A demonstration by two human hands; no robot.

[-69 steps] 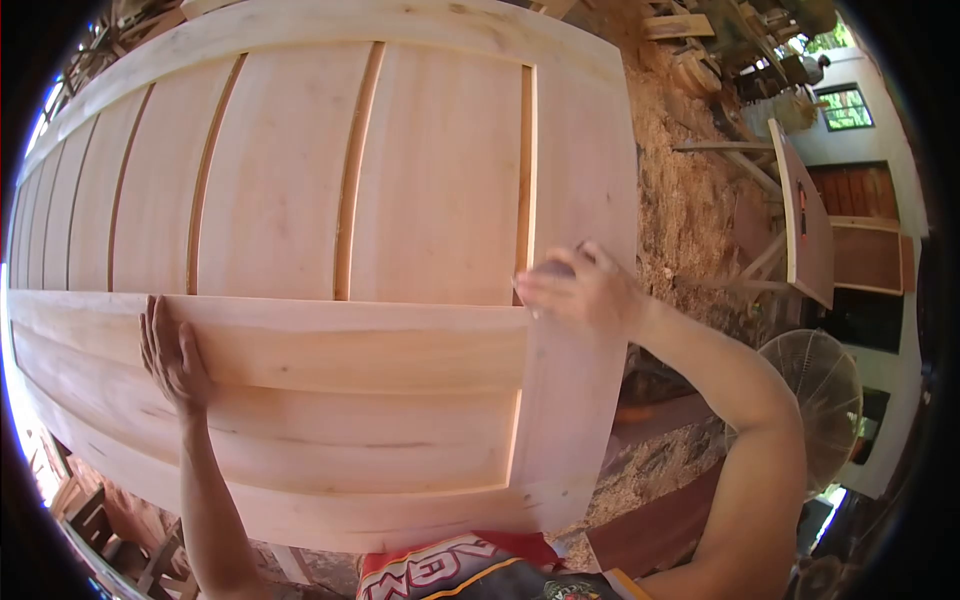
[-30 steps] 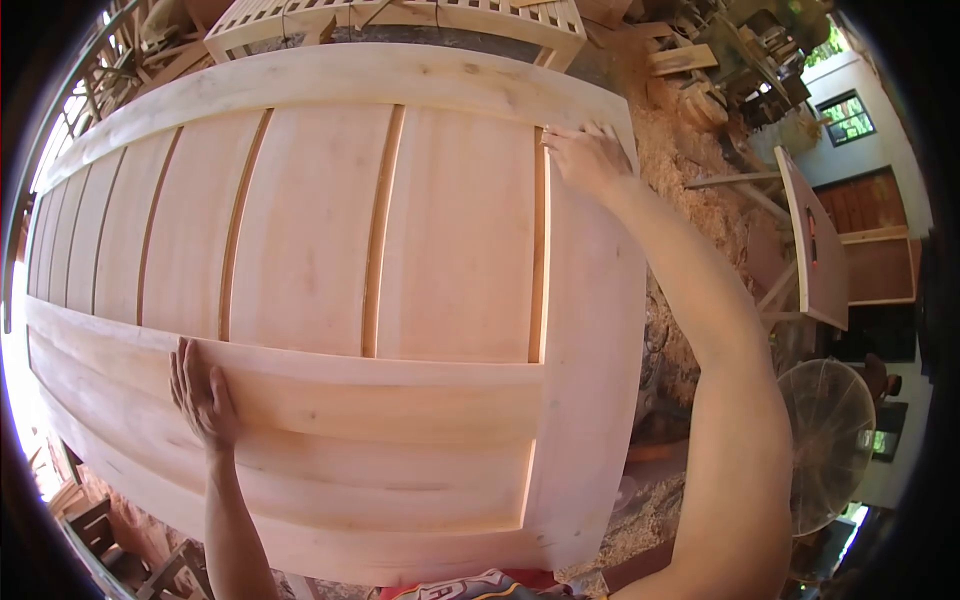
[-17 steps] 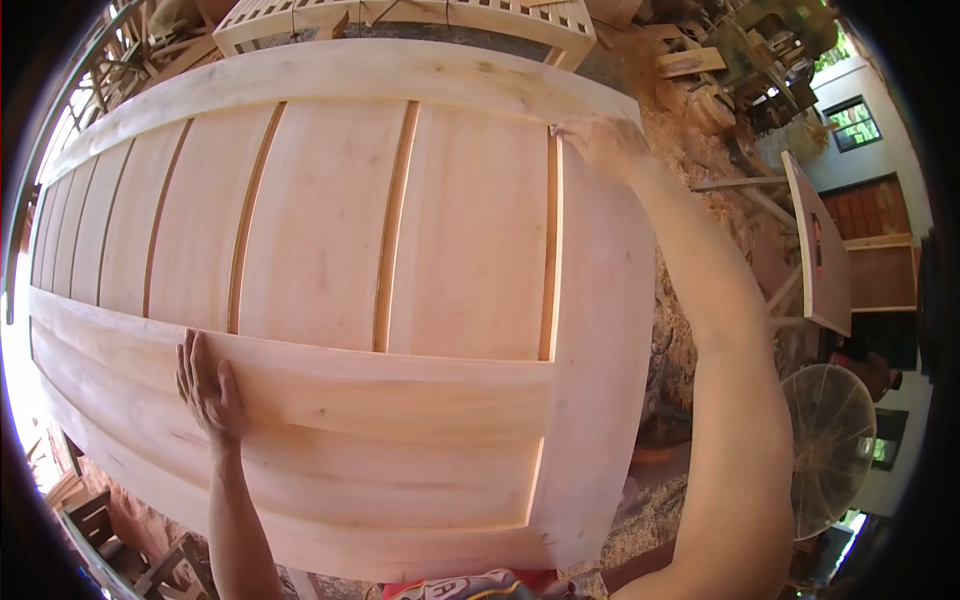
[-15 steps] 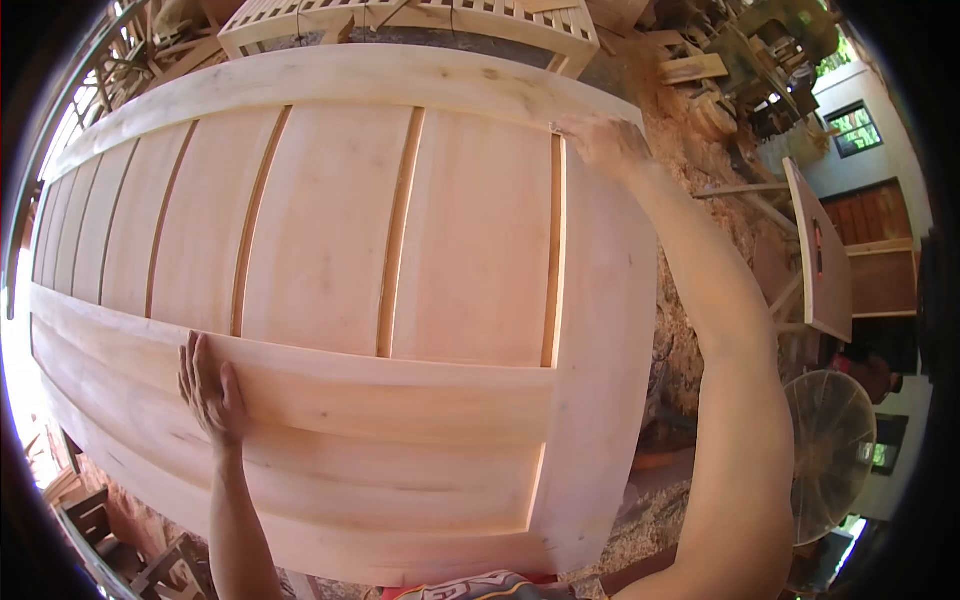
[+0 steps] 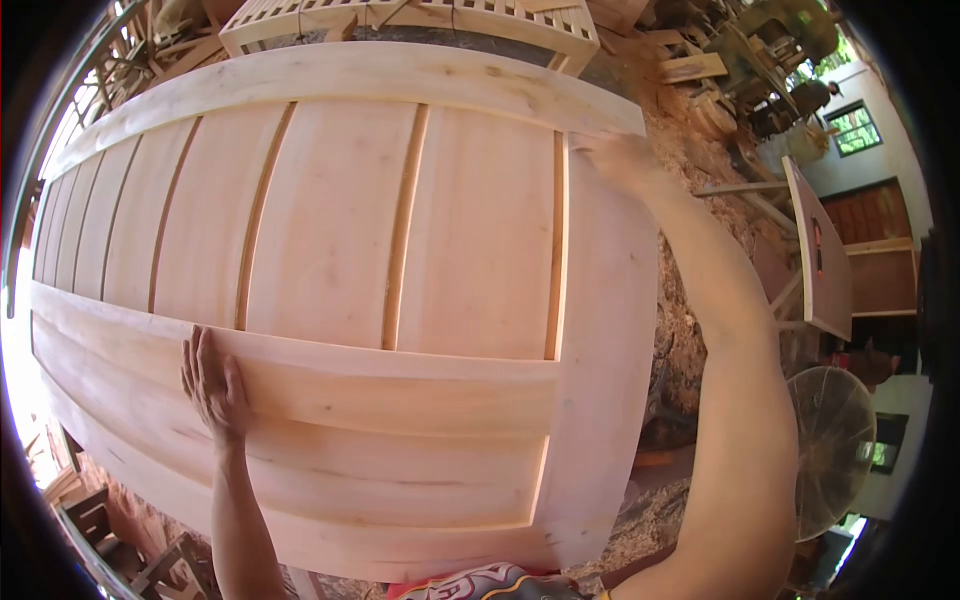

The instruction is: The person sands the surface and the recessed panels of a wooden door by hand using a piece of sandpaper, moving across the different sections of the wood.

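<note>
A large pale wooden panel, like a door (image 5: pixel 480 230), lies flat before me, with a frame around several boards divided by dark grooves. My left hand (image 5: pixel 214 385) rests on its middle rail (image 5: pixel 400 395), fingers stretched out and thumb a little apart, holding nothing. Over the upper right corner of the frame is my right hand (image 5: pixel 615 160), at the top end of the right-hand frame piece (image 5: pixel 605 300). Motion smears its fingers, so whether anything is under or in them cannot be made out.
A slatted wooden piece (image 5: pixel 410 20) stands beyond the far edge. Wood offcuts (image 5: pixel 695 68) and sawdust (image 5: pixel 690 270) cover the ground at right. Farther right are a tilted board on legs (image 5: pixel 820 250) and a round fan (image 5: pixel 832 455). A dark wooden frame (image 5: pixel 165 570) stands lower left.
My right hand has shifted slightly right and down, off the groove's top end and onto the frame corner. My left hand stays nearly in place on the rail.
</note>
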